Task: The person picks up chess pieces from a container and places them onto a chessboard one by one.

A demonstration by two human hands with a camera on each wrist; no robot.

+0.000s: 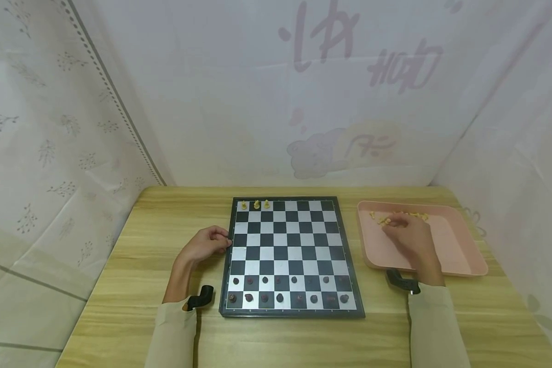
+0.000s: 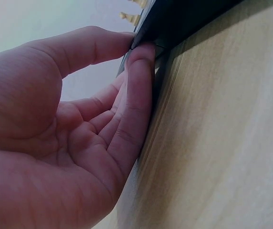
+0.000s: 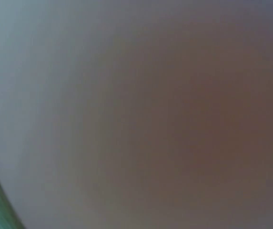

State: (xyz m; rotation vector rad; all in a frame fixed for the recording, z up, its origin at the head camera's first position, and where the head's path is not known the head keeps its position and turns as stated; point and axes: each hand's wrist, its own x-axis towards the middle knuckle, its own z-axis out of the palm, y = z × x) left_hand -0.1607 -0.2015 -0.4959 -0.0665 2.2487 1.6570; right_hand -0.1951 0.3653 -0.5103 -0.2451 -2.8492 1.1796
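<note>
A black-and-white chessboard (image 1: 287, 253) lies on the wooden table. At its left edge, the left hand (image 1: 207, 244) pinches the frame between thumb and index finger, as the left wrist view shows closely. Three cream chess pieces (image 1: 256, 204) stand in the board's far left corner; dark chess pieces (image 1: 279, 297) fill two near rows. To the right, the right hand (image 1: 411, 236) is lowered into a pink tray (image 1: 460, 260), its bent fingertips right at some cream chess pieces (image 1: 384, 221). I cannot tell whether it holds one; the right wrist view is a blur.
More cream pieces (image 1: 420, 216) lie loose along the tray's far side. Wooden tabletop (image 1: 165, 204) surrounds board and tray. White printed cloth (image 1: 239, 102) hangs behind the table and at both sides.
</note>
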